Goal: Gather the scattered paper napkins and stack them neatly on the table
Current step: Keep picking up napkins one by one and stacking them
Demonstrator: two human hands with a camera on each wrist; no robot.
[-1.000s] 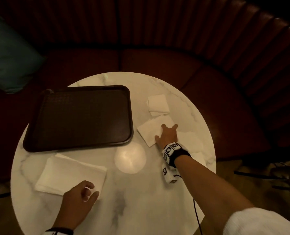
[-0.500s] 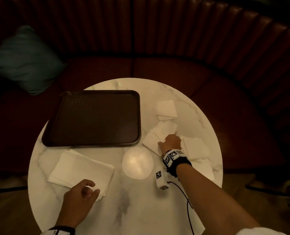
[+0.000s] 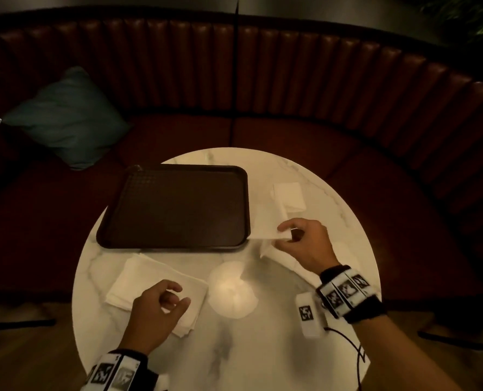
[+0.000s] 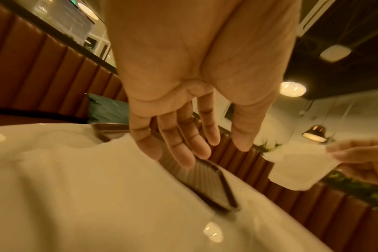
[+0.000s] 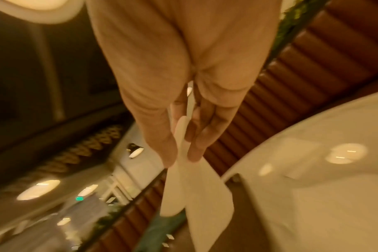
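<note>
The right hand (image 3: 305,244) pinches one paper napkin (image 3: 265,227) between thumb and fingers (image 5: 196,139), lifted off the desk (image 3: 262,348) at the tray's near right corner. From the pinch the sheet runs out to the left, so its long axis lies roughly left to right and its free edge points at the brown tray (image 3: 178,204); in the right wrist view it hangs limp and slightly splayed below the fingertips.

The left hand (image 3: 155,311) hovers with loosely curled fingers, holding nothing, just over the near right corner of the napkin stack (image 3: 147,283). That stack lies to the near left of the held napkin, with a bright lamp reflection (image 3: 233,292) on the desk between them. Its long axis runs diagonally, far left to near right.

So the carry likely goes left and nearer, and the sheet would need turning to match that diagonal. The left hand is nearer the stack and can steady it.

More napkins remain: one on the far right (image 3: 288,196), others beneath and beyond the right hand.
</note>
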